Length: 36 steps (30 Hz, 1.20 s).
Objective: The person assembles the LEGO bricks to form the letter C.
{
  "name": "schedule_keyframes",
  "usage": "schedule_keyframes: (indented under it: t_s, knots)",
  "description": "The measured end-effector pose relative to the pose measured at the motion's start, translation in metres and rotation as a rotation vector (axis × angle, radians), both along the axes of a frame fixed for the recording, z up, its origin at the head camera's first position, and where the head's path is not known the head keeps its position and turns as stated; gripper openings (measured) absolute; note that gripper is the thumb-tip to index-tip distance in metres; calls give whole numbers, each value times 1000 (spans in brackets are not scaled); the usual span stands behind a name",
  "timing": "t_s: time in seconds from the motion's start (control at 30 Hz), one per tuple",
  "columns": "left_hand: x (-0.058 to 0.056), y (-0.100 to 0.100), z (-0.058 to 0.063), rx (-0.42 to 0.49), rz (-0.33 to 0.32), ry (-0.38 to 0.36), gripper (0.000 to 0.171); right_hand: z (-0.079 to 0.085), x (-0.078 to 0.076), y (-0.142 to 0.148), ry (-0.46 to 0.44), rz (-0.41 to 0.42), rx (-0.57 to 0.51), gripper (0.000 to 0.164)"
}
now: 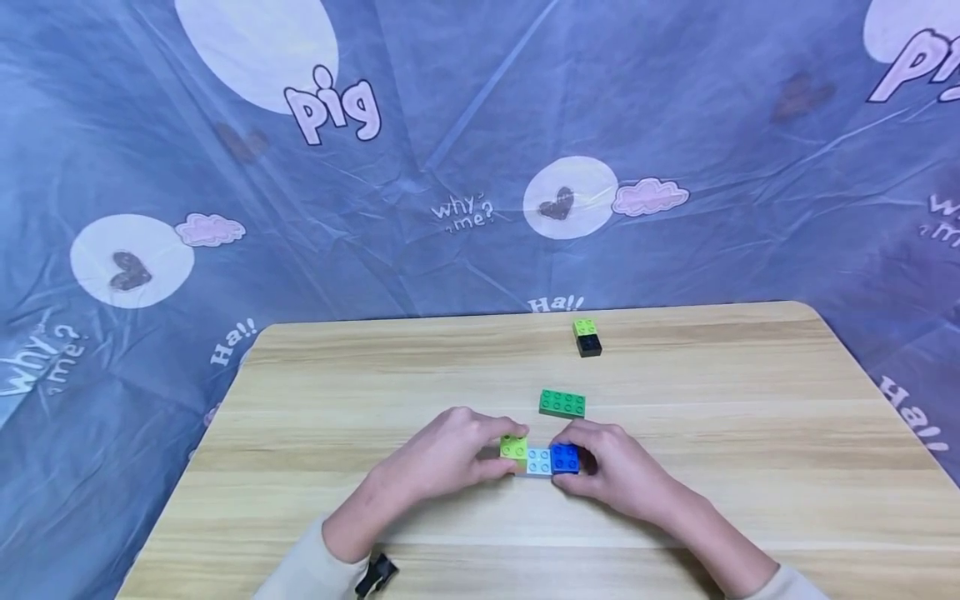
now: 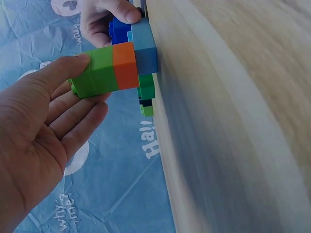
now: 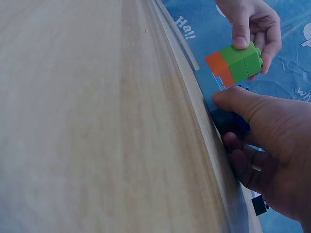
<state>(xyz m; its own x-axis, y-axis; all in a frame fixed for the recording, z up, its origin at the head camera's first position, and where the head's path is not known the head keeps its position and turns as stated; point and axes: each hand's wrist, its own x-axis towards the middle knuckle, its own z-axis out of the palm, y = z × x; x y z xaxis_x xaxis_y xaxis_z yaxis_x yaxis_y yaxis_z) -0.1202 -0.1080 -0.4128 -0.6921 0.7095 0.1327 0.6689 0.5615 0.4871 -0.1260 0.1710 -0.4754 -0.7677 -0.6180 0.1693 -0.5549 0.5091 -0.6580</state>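
Note:
On the table, a light blue brick (image 1: 538, 461) lies low, with an orange brick (image 2: 125, 65) on its left end. Light green bricks (image 2: 97, 72) are stacked above the orange one, and a dark blue brick (image 1: 565, 458) sits on the right end. My left hand (image 1: 448, 454) pinches the light green bricks between thumb and fingers. With thumb and fingers, my right hand (image 1: 626, 468) grips the dark blue brick at the other end. Just beyond the hands lies a green brick (image 1: 562, 403), touched by neither.
Farther back on the wooden table (image 1: 337, 375) lie a light green brick (image 1: 585, 327) and a black brick (image 1: 589, 346), end to end. A black clip-like object (image 1: 377, 573) is by the left sleeve. A printed blue cloth (image 1: 450, 125) hangs behind the table.

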Motion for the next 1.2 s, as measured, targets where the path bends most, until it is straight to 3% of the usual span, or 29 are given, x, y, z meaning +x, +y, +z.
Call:
schedule_keyframes:
  t_s: [0.33,0.43,0.57,0.73,0.83,0.97,1.2]
  knots:
    - [-9,5,-4,25,-26,-30,45,-2,-1,7,-4,-15,17,28]
    - [-18,2,-3,17,-23,-51,50,-2,-2,9,2,-13,16,28]
    - [-46,-6,-7,77,48,-134,55,-3,-3,10,3,-19,19,28]
    - [-92,-13,-15,168,112,-187,41,-2,-3,10,-19,-9,30,28]
    - [-119,-5,-19,194,98,-195,41,-2,-3,8,-19,5,29,27]
    - [-151,18,-23,215,34,-210,42,-4,-2,7,-14,6,12,27]
    - [-186,54,-35,193,-40,-223,48,-9,-1,3,-21,18,-6,26]
